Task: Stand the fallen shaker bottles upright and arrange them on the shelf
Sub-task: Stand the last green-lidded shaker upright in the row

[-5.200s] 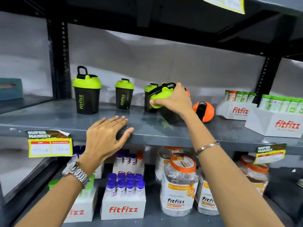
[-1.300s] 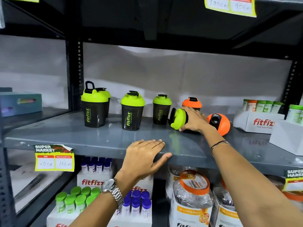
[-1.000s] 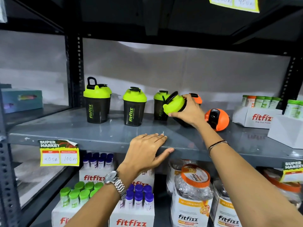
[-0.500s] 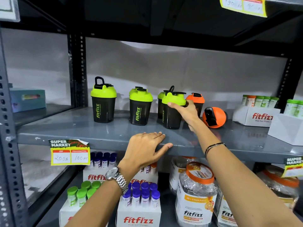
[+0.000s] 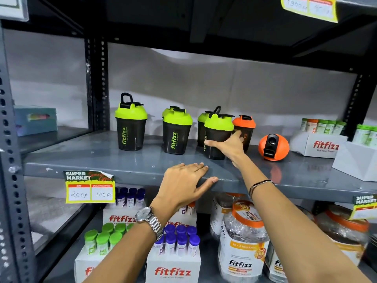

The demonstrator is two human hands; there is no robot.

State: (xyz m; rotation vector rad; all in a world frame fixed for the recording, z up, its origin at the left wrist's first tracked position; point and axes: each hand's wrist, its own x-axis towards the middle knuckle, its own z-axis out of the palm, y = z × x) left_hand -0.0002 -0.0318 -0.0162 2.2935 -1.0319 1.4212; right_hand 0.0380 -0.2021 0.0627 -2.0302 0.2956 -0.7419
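Several black shaker bottles with green lids stand upright on the grey shelf [image 5: 102, 160]: one at the left [image 5: 130, 127], one in the middle [image 5: 176, 133], others half hidden behind. My right hand [image 5: 230, 148] wraps the lower body of an upright green-lidded shaker [image 5: 217, 129], index finger across its front and thumb on its right side. Just behind it stands an orange-lidded shaker [image 5: 244, 124]. Another orange shaker [image 5: 273, 147] lies on its side to the right, lid toward me. My left hand [image 5: 183, 180] rests flat on the shelf's front edge, fingers spread, holding nothing.
White Fitfizz boxes [image 5: 318, 144] with small tubes fill the shelf's right end. A yellow price tag [image 5: 89, 186] hangs on the front edge. The lower shelf holds tube boxes [image 5: 173, 262] and large jars [image 5: 242, 242]. A black perforated post [image 5: 98, 78] bounds the left.
My right hand raised the lying green-lidded shaker upright, set it in front of the orange-lidded one, then slid from its lid down to its body. My left hand stayed on the edge.
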